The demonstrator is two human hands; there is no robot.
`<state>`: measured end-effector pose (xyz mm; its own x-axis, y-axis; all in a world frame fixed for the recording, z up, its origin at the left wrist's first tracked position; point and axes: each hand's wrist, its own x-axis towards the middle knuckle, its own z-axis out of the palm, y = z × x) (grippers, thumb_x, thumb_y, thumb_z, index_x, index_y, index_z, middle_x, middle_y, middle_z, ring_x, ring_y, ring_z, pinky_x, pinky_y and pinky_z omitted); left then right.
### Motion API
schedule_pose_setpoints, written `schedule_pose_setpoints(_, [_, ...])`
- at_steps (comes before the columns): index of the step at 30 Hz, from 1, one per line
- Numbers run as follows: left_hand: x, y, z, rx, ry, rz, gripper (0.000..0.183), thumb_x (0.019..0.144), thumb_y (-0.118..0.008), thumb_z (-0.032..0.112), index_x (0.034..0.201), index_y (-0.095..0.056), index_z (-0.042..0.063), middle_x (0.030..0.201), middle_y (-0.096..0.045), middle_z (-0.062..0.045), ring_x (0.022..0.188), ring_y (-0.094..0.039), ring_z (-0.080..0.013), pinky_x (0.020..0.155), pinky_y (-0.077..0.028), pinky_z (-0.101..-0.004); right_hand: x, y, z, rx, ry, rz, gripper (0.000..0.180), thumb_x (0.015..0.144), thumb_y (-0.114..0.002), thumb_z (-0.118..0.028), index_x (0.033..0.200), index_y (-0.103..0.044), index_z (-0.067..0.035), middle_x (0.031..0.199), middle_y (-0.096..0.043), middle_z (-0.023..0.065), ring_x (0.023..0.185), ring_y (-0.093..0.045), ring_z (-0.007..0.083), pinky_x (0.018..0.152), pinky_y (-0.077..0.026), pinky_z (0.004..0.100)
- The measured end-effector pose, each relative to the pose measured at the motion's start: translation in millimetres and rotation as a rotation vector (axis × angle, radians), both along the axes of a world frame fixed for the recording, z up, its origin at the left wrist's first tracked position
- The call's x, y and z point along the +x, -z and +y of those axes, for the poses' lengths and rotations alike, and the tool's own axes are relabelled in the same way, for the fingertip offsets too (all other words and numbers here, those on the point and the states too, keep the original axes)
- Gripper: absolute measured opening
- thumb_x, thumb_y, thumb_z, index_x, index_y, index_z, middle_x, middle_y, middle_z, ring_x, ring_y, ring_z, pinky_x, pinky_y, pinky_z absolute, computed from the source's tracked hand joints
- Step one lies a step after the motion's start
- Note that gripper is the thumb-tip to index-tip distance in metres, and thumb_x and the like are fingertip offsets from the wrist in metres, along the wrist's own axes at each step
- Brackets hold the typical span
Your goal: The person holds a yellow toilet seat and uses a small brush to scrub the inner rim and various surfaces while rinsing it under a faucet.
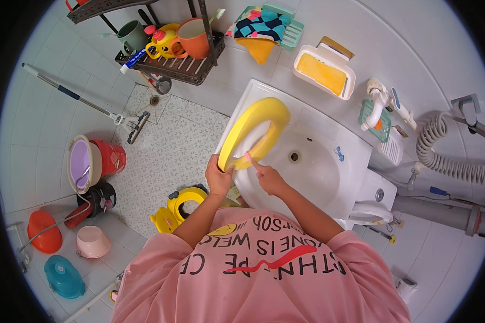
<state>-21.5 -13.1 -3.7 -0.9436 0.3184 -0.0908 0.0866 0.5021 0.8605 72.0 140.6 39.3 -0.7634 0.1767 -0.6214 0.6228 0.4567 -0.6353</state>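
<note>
My left hand (220, 177) grips the near end of a yellow padded ring, seemingly a child's toilet seat (232, 133). The ring is tilted over the left side of a white washbasin (323, 181). My right hand (270, 181) is at the ring's near inner edge, its index finger stretched out and the other fingers curled. A small pink piece (247, 156) shows at that fingertip; whether it belongs to the ring or lies under the finger is unclear. Below the ring, the basin's drain hole (294, 156) is visible.
A yellow child's potty (184, 204) stands on the patterned floor left of me. A squeegee mop (89, 103) leans at the left wall, near stacked buckets (113, 157). A rack (173, 70) holds cups. Along the wall are a soap dish (325, 74), a faucet (375, 109) and a toilet (374, 214).
</note>
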Motion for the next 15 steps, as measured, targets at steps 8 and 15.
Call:
schedule_pose_setpoints(8, [3.0,0.7,-2.6,0.065,-0.018,0.020,0.034,0.065,-0.074,0.003,0.090,-0.050,0.003,0.084,-0.058,-0.015,0.077,-0.058,-0.0336,0.069,-0.046,-0.0374,2.7,9.6,22.7,0.365,0.020,0.072,0.064,0.081,-0.044,-0.004,0.142,-0.030,-0.021,0.091,-0.062,0.0243,0.078,-0.062,0.0381,0.070,-0.048,0.0464])
schedule_pose_setpoints(15, [4.0,0.0,-0.7,0.006,0.010,0.063,0.032,0.067,-0.073,-0.001,0.092,-0.053,0.002,0.082,-0.064,-0.011,0.073,-0.061,-0.0186,0.068,-0.048,-0.0294,5.5,5.4,-3.6,-0.462,0.242,-0.081,0.057,0.088,-0.039,-0.007,0.140,-0.035,-0.029,0.066,-0.053,0.0109,0.047,-0.053,0.0208,0.043,-0.047,0.0360])
